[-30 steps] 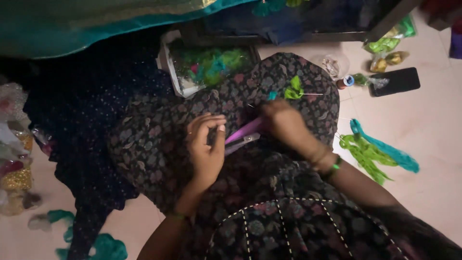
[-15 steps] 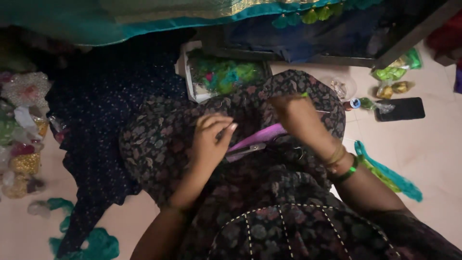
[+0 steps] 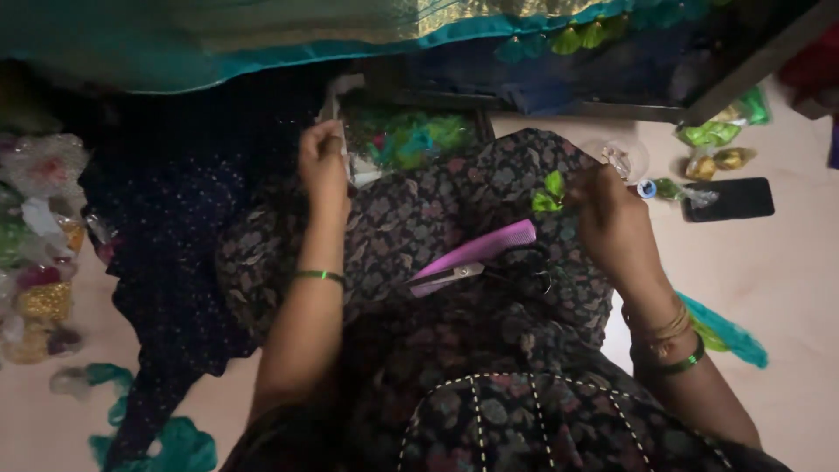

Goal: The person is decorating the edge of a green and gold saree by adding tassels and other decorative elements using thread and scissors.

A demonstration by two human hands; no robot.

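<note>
I sit on the floor with dark floral cloth [image 3: 437, 218] over my lap. My right hand [image 3: 612, 223] pinches a small green tassel [image 3: 549, 192] above the lap, fingers closed on it. My left hand [image 3: 322, 162] is stretched forward to the rim of a tray [image 3: 343, 131] of green and blue thread bits, fingers closed at its edge; whether it grips something small I cannot tell. Purple-handled scissors [image 3: 472, 258] lie on my lap between the hands.
A teal and gold cloth [image 3: 262, 35] hangs across the top. Dark blue dotted fabric [image 3: 175, 227] spreads at the left. Small packets [image 3: 35, 262] line the left edge. A black phone [image 3: 738, 199], packets of green thread [image 3: 712, 135] and teal strips [image 3: 725, 332] lie at the right.
My left hand left the lap and reached forward to the tray's rim. My right hand drew back to the right with the green tassel. The view tilted slightly.
</note>
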